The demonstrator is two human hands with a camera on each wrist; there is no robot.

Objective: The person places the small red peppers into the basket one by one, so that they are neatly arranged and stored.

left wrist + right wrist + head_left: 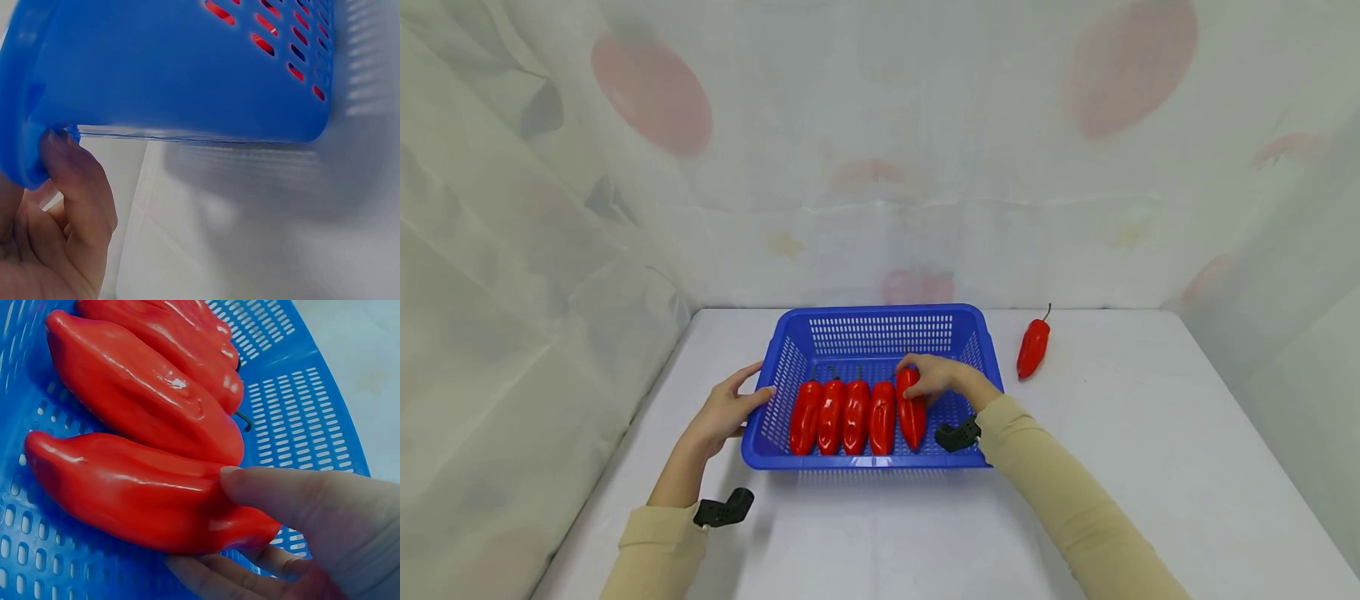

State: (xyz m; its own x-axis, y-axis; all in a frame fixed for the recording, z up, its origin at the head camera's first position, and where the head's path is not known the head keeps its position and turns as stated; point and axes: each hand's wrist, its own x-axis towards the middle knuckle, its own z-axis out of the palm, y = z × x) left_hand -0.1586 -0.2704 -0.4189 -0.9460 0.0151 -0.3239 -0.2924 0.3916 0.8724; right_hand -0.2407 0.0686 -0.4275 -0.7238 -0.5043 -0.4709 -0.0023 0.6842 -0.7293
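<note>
A blue perforated plastic basket (880, 462) holds several red peppers, lined up side by side with their stems toward the back. My right hand (936, 377) grips the rightmost red pepper (912, 417) inside it. In the right wrist view the thumb (250, 482) lies on top of that pepper (137, 494) and the other fingers curl beneath it. On the left side, my left hand (726, 410) pinches the rim of the basket. The left wrist view shows its fingers (84, 194) curled at the rim's underside.
One more red pepper (1033, 348) lies on the white table (1120, 433), right of the basket near the back edge. A pale printed curtain (880, 125) hangs behind the table and along both sides.
</note>
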